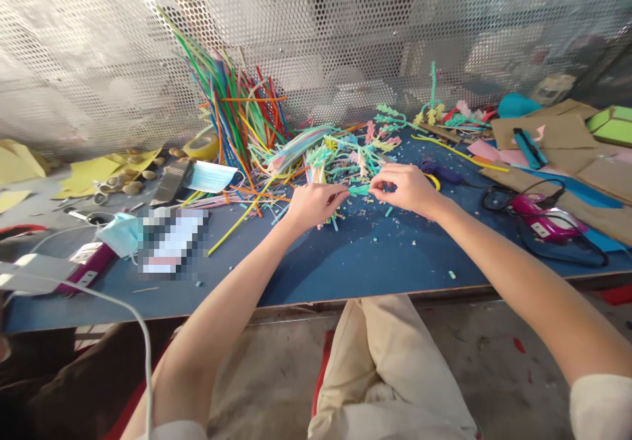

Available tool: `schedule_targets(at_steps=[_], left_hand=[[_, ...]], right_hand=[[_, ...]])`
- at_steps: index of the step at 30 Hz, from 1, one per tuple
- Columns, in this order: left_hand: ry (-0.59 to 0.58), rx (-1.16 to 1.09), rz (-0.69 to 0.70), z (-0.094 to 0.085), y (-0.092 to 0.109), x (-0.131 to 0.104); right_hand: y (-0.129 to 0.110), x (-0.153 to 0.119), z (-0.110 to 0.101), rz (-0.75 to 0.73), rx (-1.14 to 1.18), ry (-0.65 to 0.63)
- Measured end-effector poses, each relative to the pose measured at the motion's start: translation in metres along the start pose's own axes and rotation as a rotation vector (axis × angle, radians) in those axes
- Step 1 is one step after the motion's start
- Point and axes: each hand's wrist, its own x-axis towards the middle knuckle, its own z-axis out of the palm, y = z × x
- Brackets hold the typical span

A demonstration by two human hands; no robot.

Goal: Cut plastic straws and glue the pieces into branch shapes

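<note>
Over the blue table, a short teal pipe cleaner piece [359, 190] stretches between my two hands. My left hand [317, 203] pinches its left end with closed fingers. At the other end, the thumb and fingertips of my right hand [402, 187] close on it. Just behind the hands lies a heap of twisted pipe cleaner sprigs [345, 150] in teal, pink and yellow. A large bundle of long coloured pipe cleaners [237, 110] leans against the perforated metal panel at the back. Small teal clippings are scattered on the table around my hands.
A blurred-out phone-like object [170, 242], a face mask [212, 176] and a magenta power strip [91, 262] lie left. Another magenta power strip [546, 216] with black cable and cardboard pieces [543, 134] are right. A white cable [143, 334] hangs over the front edge.
</note>
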Motion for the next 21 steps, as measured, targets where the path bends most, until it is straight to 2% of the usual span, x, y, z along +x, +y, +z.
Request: schedule_targets(at_steps=[17,21], left_hand=[[0.005,-0.005,0.008,0.0015,-0.0013,-0.0002],[0.021,0.002,0.016,0.0033,-0.0016,-0.0005]], right_hand=[[-0.0001,0.0004,-0.0003,-0.025,-0.058,0.025],[-0.0006,0.001,0.0025,-0.083,-0.063,0.085]])
